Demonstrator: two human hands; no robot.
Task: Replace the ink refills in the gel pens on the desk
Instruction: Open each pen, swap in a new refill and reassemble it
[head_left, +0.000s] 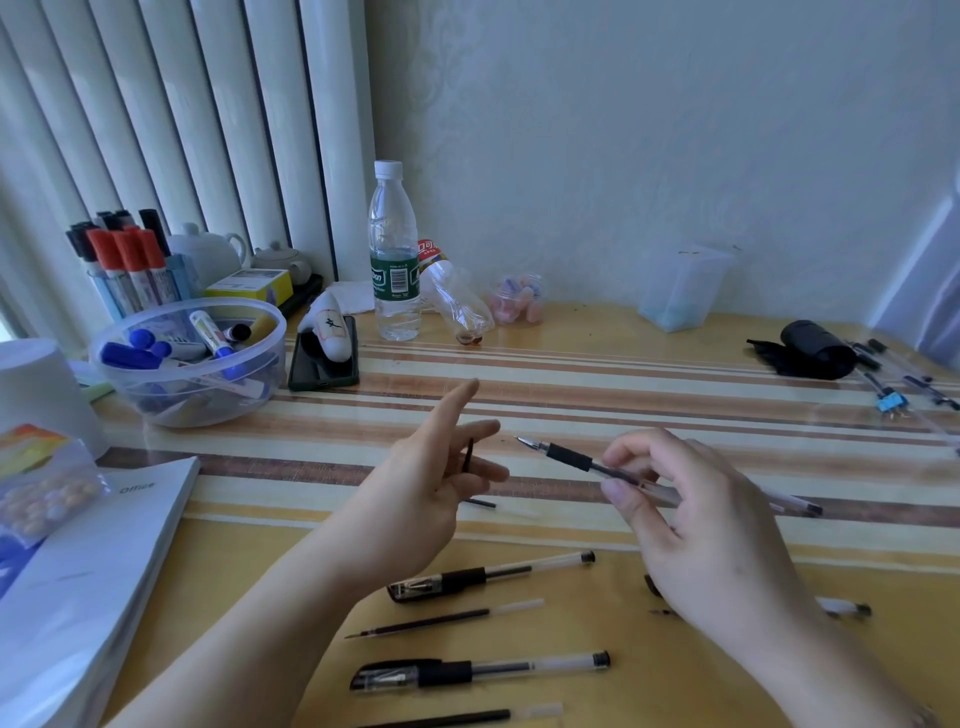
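My right hand (696, 519) grips an uncapped gel pen (571, 460) by its clear barrel above the desk, with the tip pointing left. My left hand (421, 483) hovers just left of the tip with its index and middle fingers stretched out. A small dark piece (469, 456) is pinched between its fingers; what it is I cannot tell. Two capped gel pens (488, 574) (478, 670) lie near the front edge. Loose ink refills (447, 618) (467, 717) lie beside them, and another refill (480, 503) rests under my left hand.
A clear bowl of markers (187, 364), a phone (324, 364) and a water bottle (394, 260) stand at the back left. A white booklet (104, 561) lies at the left. More pens (795, 504) lie to the right, and a black pouch (810, 351) sits far right.
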